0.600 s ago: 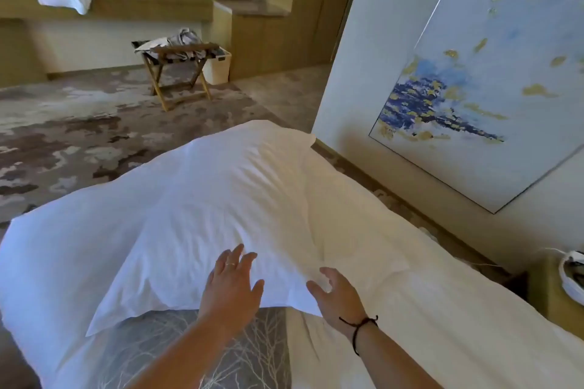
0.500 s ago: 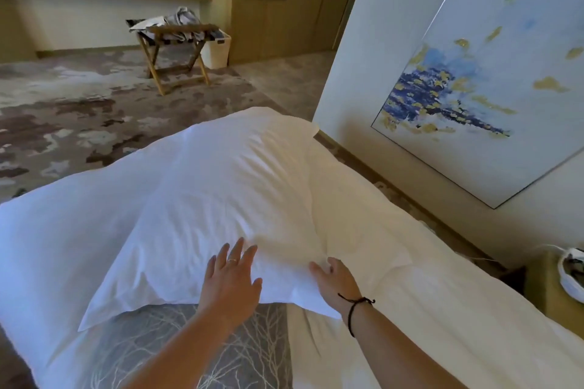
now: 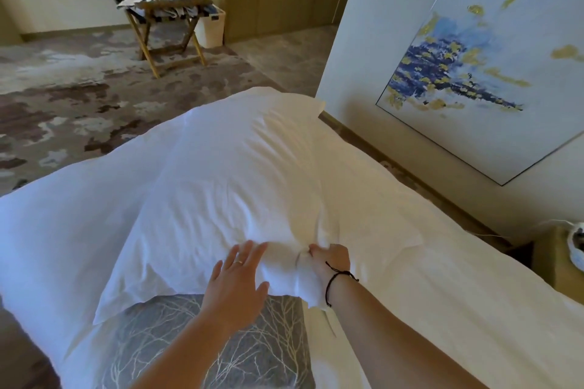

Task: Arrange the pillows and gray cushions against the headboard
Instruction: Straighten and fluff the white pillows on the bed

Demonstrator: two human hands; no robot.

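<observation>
**Right hand bunches the pillow's near edge**

The white pillow (image 3: 227, 186) lies on top of the bed (image 3: 458, 287), its far corner reaching toward the wall, its near edge overlapping a gray cushion (image 3: 177, 344) with a pale branch pattern; a second white pillow (image 3: 53, 230) lies beside it on the left, running to the bed's edge; to the right the sheet is bare and open. The left hand (image 3: 235, 289) rests flat on the near edge, fingers spread, gripping nothing; the right hand (image 3: 328, 262) has its fingers curled tight on a fold of the pillow. A framed painting (image 3: 480, 63) hangs on the wall just beyond; a wooden luggage rack (image 3: 167, 28) stands well apart on the carpet. Half a second ago the right hand lay open on the fabric; now it is closed, and the cloth around it has puckered.
</observation>
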